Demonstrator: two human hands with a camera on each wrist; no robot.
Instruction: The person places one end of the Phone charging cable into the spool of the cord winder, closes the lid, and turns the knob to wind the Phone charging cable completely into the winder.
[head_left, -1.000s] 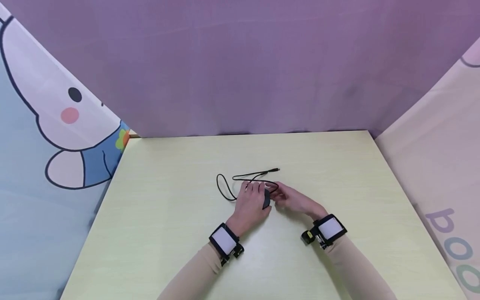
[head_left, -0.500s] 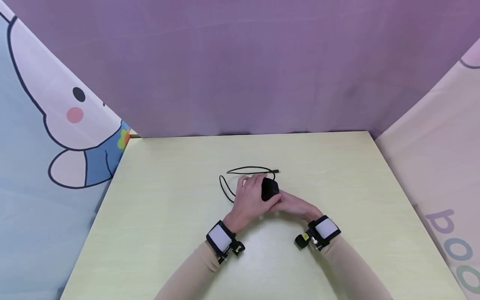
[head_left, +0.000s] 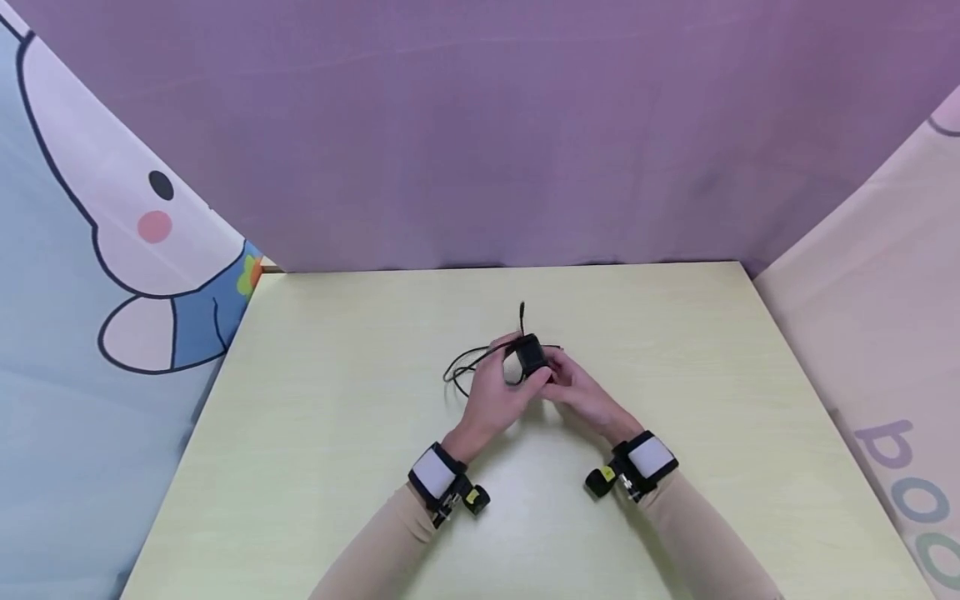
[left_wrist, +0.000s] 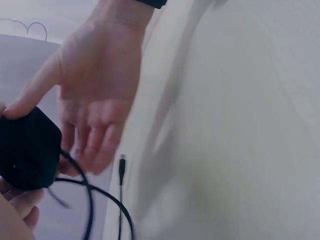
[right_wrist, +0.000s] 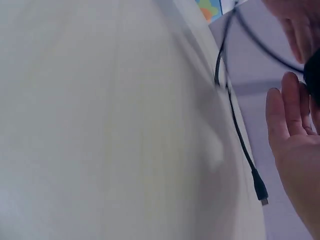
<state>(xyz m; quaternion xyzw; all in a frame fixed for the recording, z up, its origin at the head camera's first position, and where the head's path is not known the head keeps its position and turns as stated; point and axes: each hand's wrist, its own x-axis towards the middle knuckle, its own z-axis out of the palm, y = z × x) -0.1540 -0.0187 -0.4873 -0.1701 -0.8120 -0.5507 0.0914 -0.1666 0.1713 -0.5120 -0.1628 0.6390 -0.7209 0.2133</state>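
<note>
A small black box-shaped device (head_left: 532,355) with a thin black cable is held up between both hands in the head view. My left hand (head_left: 497,396) grips it from the left, thumb on the near edge. My right hand (head_left: 587,398) pinches its right side; in the left wrist view the right thumb (left_wrist: 37,92) lies on its edge. Black cable (head_left: 455,373) loops left of the hands. One plug (left_wrist: 122,170) with a metal tip shows in the left wrist view. Another thicker dark cable tip (head_left: 522,310) stands beyond the device. Some fingertips are hidden behind it.
The pale wooden table (head_left: 360,483) spreads around the hands. A purple curtain (head_left: 480,142) rises at its back edge. Printed cloth panels (head_left: 180,250) stand at left and right. Each wrist wears a strapped-on camera (head_left: 600,481).
The device has turned and moved slightly away from the body, from under the left palm to between both hands. The cable loops have shifted and a dark tip now points away.
</note>
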